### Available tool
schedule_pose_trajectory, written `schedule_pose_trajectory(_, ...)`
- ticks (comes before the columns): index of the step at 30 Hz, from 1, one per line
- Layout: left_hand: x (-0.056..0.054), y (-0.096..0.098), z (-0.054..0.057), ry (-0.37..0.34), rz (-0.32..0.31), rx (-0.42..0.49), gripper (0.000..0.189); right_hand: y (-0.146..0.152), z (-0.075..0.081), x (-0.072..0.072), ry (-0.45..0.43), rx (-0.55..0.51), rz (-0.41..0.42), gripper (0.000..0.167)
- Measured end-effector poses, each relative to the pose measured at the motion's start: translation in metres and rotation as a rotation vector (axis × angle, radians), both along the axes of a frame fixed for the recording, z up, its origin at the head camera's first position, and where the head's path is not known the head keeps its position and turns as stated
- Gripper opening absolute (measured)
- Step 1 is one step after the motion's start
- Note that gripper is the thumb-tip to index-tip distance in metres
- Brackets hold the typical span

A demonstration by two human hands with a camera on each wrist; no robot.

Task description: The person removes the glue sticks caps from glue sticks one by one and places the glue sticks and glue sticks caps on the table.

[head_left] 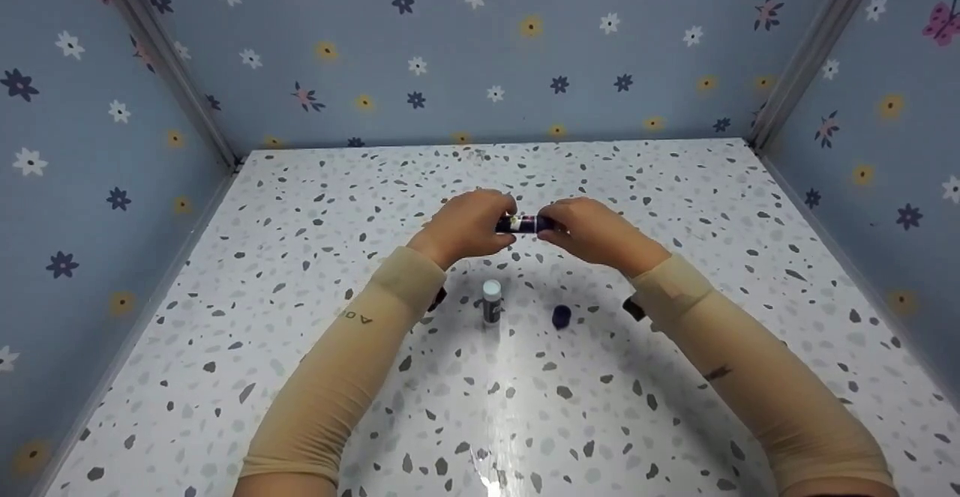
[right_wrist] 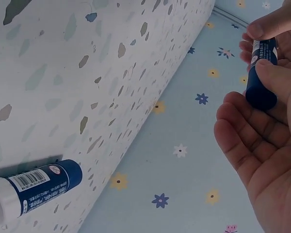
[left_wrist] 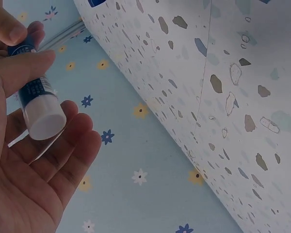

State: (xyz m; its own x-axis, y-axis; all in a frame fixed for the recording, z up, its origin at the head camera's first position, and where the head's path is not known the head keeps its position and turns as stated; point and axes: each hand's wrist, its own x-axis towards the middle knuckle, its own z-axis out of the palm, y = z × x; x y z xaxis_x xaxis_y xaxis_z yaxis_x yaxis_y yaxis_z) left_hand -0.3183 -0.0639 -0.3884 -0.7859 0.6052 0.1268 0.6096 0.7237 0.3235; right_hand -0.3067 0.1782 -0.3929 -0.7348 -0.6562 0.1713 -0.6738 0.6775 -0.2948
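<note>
Both hands hold a dark blue glue stick [head_left: 521, 224] level above the table. My left hand [head_left: 470, 223] grips its body between thumb and fingers. In the left wrist view the stick's white end [left_wrist: 46, 119] points out of that hand, its lower fingers spread loosely beneath. My right hand [head_left: 592, 233] pinches the blue cap [right_wrist: 262, 94] at the opposite end with thumb and forefinger. Closer to me on the table, a second glue stick [head_left: 491, 303] has its white end up. Right of it is a short dark blue cylinder [head_left: 561, 317] that looks like a cap.
The speckled white table [head_left: 360, 205] is bounded by blue flowered walls [head_left: 450, 40] at the back and both sides. A glue stick with a barcode label [right_wrist: 34, 189] shows large at the lower left of the right wrist view.
</note>
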Motion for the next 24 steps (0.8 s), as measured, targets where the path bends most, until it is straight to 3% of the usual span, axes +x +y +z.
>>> schedule_pose_trajectory(11, 0.000, 0.007, -0.002, 0.060, -0.007, -0.073, 0.013, -0.004, 0.005, 0.009, 0.022, -0.043, 0.033, 0.016)
schedule_pose_trajectory(24, 0.000, 0.011, -0.007, 0.191, 0.013, -0.129, 0.011, -0.007, 0.007, 0.012, 0.025, -0.051, 0.026, 0.018)
